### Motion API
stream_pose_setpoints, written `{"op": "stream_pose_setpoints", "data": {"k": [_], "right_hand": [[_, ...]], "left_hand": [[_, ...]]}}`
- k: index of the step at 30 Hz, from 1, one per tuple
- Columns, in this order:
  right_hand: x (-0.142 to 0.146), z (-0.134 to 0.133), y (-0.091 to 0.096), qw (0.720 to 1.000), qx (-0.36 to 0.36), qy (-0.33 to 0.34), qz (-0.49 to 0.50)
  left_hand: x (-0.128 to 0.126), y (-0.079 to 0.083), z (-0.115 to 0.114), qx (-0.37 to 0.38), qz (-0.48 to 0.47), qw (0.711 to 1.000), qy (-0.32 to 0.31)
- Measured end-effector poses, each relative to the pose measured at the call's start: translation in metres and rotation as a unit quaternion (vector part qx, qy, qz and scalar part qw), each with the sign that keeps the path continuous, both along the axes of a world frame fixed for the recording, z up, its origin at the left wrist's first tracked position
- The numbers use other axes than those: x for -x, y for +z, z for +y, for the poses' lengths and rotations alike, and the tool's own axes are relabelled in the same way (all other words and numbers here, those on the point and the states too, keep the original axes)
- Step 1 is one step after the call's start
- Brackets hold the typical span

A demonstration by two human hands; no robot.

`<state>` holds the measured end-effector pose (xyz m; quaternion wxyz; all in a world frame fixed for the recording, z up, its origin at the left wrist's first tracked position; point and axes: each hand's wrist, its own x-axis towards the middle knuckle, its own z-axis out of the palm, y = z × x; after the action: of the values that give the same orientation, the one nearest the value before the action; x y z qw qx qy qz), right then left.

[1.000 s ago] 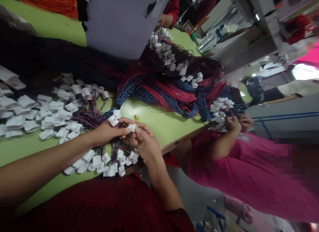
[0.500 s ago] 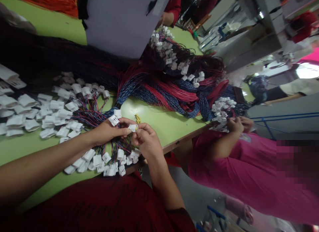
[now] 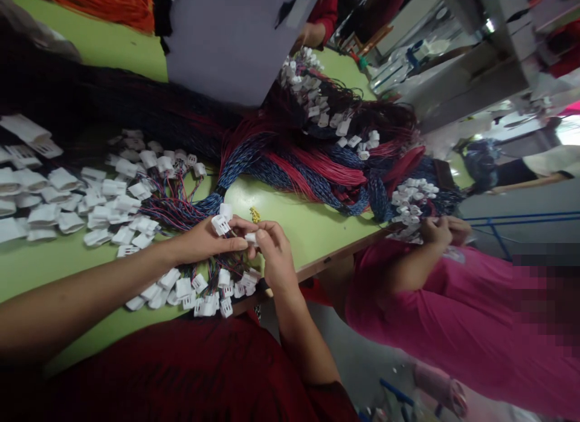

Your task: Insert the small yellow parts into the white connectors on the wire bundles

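Between the fingertips of both my hands is a white plastic connector (image 3: 251, 237). My left hand (image 3: 212, 237) is closed around it from the left, thumb stretched along it. From the right, my right hand (image 3: 275, 253) pinches it with thumb and forefinger, partly hiding it. Two more white connectors (image 3: 221, 224) stick up over the back of my left hand, on wires that run behind the fingers. Just beyond my fingertips lies a small pile of yellow pieces (image 3: 255, 214) on the green table (image 3: 312, 233).
Many white connectors on wires (image 3: 109, 204) cover the table's left side; several more (image 3: 208, 295) lie below my wrists. Thick blue and red wire bundles (image 3: 317, 174) stretch across the back. A grey panel (image 3: 226, 41) stands behind. At right, a person in pink (image 3: 430, 307) handles connectors.
The view has shifted slightly, so things sit farther right. A yellow bit seen at the held connector no longer shows, and my right thumb now lies over the connector's end.
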<state>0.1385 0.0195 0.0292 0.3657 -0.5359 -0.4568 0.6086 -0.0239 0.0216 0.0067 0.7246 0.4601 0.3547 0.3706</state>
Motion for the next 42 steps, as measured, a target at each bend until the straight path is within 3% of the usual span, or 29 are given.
{"op": "stream_pose_setpoints", "data": {"k": [3, 6, 10, 12, 13, 18, 22, 24, 28, 31, 35, 39, 42], "right_hand": [[-0.001, -0.004, 0.002, 0.989, -0.095, 0.019, -0.111], [-0.009, -0.013, 0.000, 0.957, -0.153, 0.037, -0.244], [-0.026, -0.027, 0.000, 0.906, -0.189, 0.206, -0.317], [-0.031, -0.031, 0.005, 0.875, -0.212, 0.292, -0.321], [-0.031, -0.031, 0.008, 0.866, -0.228, 0.305, -0.325], [-0.014, -0.025, 0.024, 0.863, -0.340, 0.157, -0.341], [0.006, -0.020, 0.021, 0.847, -0.386, 0.167, -0.324], [0.009, -0.019, 0.016, 0.852, -0.383, 0.146, -0.327], [-0.004, -0.020, 0.006, 0.892, -0.319, 0.036, -0.318], [-0.021, -0.018, -0.001, 0.916, -0.267, 0.038, -0.298], [-0.040, -0.003, -0.023, 0.906, -0.242, -0.045, -0.345], [-0.046, 0.012, -0.042, 0.886, -0.260, -0.015, -0.384], [-0.041, 0.017, -0.043, 0.859, -0.298, 0.042, -0.413]], "left_hand": [[0.000, -0.004, 0.000, -0.018, -0.008, 0.999, 0.035], [0.001, -0.009, 0.000, -0.004, -0.058, 0.996, 0.061], [0.001, -0.010, 0.000, 0.068, -0.164, 0.983, 0.045], [0.000, -0.008, -0.001, 0.087, -0.148, 0.985, 0.019], [-0.001, -0.007, -0.001, 0.084, -0.123, 0.989, 0.008], [-0.007, -0.001, -0.004, 0.013, 0.042, 0.999, 0.002], [-0.010, -0.002, -0.006, -0.036, 0.056, 0.997, -0.043], [-0.009, -0.001, -0.005, -0.027, 0.043, 0.997, -0.051], [-0.005, 0.005, -0.002, 0.048, -0.010, 0.997, -0.053], [-0.002, 0.006, 0.000, 0.052, 0.008, 0.998, -0.036], [-0.002, 0.004, -0.001, 0.063, 0.015, 0.998, 0.020], [-0.003, 0.003, -0.001, 0.099, -0.001, 0.995, 0.024], [-0.004, 0.005, 0.000, 0.111, 0.002, 0.993, 0.034]]}}
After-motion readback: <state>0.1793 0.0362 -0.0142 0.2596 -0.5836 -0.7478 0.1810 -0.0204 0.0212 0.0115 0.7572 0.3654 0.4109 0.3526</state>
